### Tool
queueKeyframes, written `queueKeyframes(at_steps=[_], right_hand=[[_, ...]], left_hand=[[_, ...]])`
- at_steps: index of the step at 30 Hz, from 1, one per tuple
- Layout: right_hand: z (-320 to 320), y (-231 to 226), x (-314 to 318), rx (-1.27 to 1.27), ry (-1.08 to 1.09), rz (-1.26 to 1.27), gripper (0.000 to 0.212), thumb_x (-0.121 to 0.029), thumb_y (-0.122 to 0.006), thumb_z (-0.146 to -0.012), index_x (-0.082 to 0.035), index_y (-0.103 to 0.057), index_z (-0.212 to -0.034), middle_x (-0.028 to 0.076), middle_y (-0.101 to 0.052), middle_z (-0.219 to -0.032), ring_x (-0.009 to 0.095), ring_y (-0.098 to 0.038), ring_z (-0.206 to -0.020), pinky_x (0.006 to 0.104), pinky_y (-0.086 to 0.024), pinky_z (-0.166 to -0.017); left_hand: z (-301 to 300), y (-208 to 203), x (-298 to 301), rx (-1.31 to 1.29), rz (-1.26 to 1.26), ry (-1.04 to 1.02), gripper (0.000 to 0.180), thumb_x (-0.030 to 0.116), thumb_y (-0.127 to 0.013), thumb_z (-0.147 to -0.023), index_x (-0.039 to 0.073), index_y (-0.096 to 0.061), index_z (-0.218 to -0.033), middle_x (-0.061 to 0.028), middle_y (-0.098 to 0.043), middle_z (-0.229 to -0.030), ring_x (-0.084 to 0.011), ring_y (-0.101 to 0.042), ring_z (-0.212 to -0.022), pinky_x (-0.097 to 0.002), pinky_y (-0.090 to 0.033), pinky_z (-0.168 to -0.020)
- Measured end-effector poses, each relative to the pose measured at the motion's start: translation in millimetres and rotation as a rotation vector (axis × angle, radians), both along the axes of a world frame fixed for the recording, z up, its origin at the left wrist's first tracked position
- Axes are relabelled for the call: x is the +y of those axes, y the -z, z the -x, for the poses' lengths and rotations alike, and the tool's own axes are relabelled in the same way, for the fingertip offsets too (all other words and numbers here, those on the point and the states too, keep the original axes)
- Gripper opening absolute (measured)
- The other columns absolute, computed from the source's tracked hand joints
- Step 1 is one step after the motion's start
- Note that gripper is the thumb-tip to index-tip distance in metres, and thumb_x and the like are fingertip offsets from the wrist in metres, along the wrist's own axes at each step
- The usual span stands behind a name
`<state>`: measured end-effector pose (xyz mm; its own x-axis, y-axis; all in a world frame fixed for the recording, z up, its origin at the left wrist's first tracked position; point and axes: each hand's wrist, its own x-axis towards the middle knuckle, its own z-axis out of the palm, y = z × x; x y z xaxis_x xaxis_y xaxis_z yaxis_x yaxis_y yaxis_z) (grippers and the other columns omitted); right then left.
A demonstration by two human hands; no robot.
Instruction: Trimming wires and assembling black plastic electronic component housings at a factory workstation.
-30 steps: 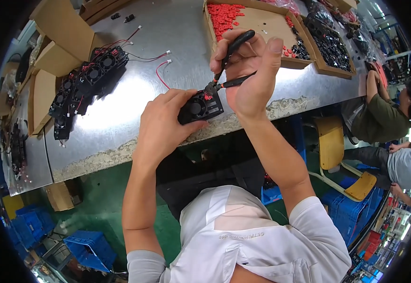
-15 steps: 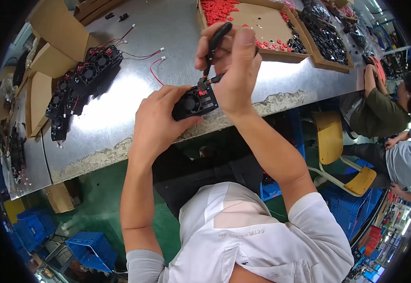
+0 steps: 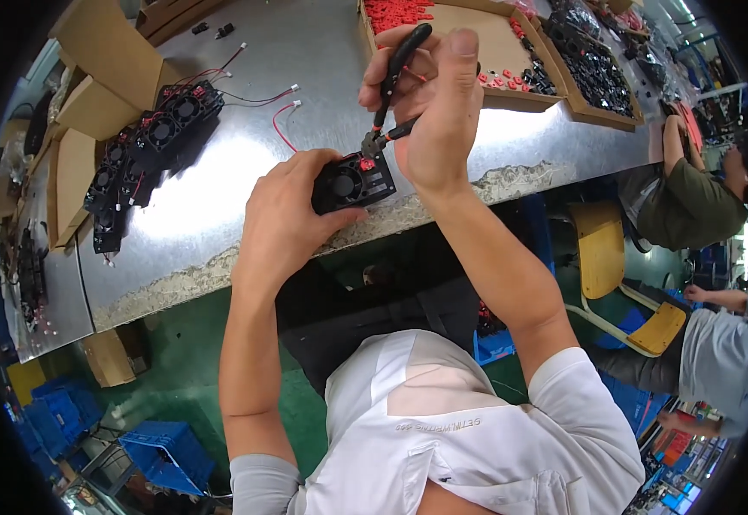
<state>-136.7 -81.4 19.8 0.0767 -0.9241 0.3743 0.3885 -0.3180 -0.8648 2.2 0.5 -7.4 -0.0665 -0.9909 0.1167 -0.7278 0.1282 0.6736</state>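
In the head view, our left hand (image 3: 284, 202) was closed about one end of a black fan (image 3: 345, 184), fingers along its far edge, thumb along the near one. The fan sat just right of that palm, by the table's (image 3: 511, 142) worn edge, and nearer us than our right hand (image 3: 438, 124). This right hand held pliers (image 3: 389, 81), their handles spread. The tool's nose met a red piece (image 3: 366, 163) at the fan's far edge; whether it gripped, we could not tell.

In our judgement, good work here called for a firm left hold on the frame, thumb clear of the nose and blades, and the pliers square to the red piece, squeezed gently lest it crack. The red lead (image 3: 280, 135), beyond the left hand's fingers, was best kept out of the bite.
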Motion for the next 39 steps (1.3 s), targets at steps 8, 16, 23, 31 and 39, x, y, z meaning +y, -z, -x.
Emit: queueKeyframes(at_steps=[8,16,23,31,39], right_hand=[[-2,4,-1,-0.005,-0.009,-0.019,0.067,-0.059,-0.033,-0.095,0.003,-0.056,-0.099,0.011,-0.058,-0.074,0.019,-0.056,-0.064,0.0302,-0.046,-0.06],[-2,4,0,0.029,0.004,0.008,0.066,-0.059,-0.031,-0.096,0.003,-0.056,-0.1,0.01,-0.058,-0.075,0.017,-0.057,-0.064,0.0293,-0.047,-0.06],[-5,6,1,0.091,-0.032,0.049,0.064,-0.057,-0.033,-0.097,0.003,-0.056,-0.103,0.009,-0.059,-0.077,0.017,-0.058,-0.066,0.0284,-0.048,-0.062],[1,2,-1,-0.031,-0.025,-0.029,0.069,-0.061,-0.031,-0.095,0.002,-0.056,-0.104,0.01,-0.059,-0.078,0.019,-0.057,-0.069,0.0313,-0.046,-0.067],[8,0,0,-0.117,-0.047,-0.097,0.074,-0.066,-0.03,-0.092,0.002,-0.056,-0.104,0.012,-0.058,-0.078,0.02,-0.055,-0.069,0.0315,-0.044,-0.067]], left_hand=[[-1,2,0,-0.007,0.047,0.004,0.057,0.023,-0.083,-0.059,0.003,-0.06,-0.107,-0.0127,-0.065,-0.1,-0.032,-0.062,-0.091,-0.0391,-0.048,-0.08],[0,1,0,0.033,0.03,-0.001,0.055,0.022,-0.083,-0.059,0.002,-0.061,-0.105,-0.0129,-0.065,-0.1,-0.0314,-0.062,-0.091,-0.0385,-0.048,-0.079],[0,0,0,0.053,-0.011,-0.007,0.054,0.021,-0.083,-0.06,0.002,-0.061,-0.105,-0.013,-0.065,-0.099,-0.0315,-0.063,-0.09,-0.0385,-0.049,-0.079],[1,1,0,-0.011,0.092,0.036,0.06,0.021,-0.082,-0.062,0.008,-0.059,-0.116,-0.0107,-0.063,-0.098,-0.0302,-0.062,-0.088,-0.0379,-0.049,-0.075],[-1,-9,-1,-0.196,0.054,0.115,0.061,0.023,-0.078,-0.066,0.018,-0.057,-0.123,-0.0075,-0.055,-0.088,-0.0285,-0.059,-0.077,-0.0383,-0.048,-0.068]])
